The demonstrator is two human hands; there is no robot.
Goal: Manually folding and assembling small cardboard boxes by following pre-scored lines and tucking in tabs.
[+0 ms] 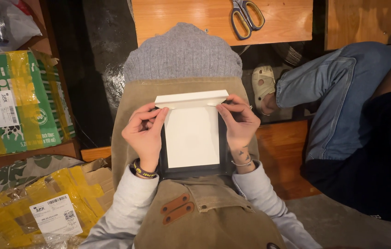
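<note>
Head view: two hands, one white folded card box [192, 133], one pair of scissors [246, 16], two taped cardboard parcels. Box sits at frame centre on the lap, over a dark sheet [223, 157]; flat white panel, top flap creased upward. Left hand [144, 134] pinches its left edge, right hand [239, 123] its right edge, fingers curled shut. Scissors lie on wooden desk [181, 18], top centre. Parcels [15, 101] at left are closed; contents unseen.

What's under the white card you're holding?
A dark backing piece lies under the white card, its edge showing at both sides and the bottom. Beneath is the tan apron on the lap. The dark piece's middle is covered.
</note>
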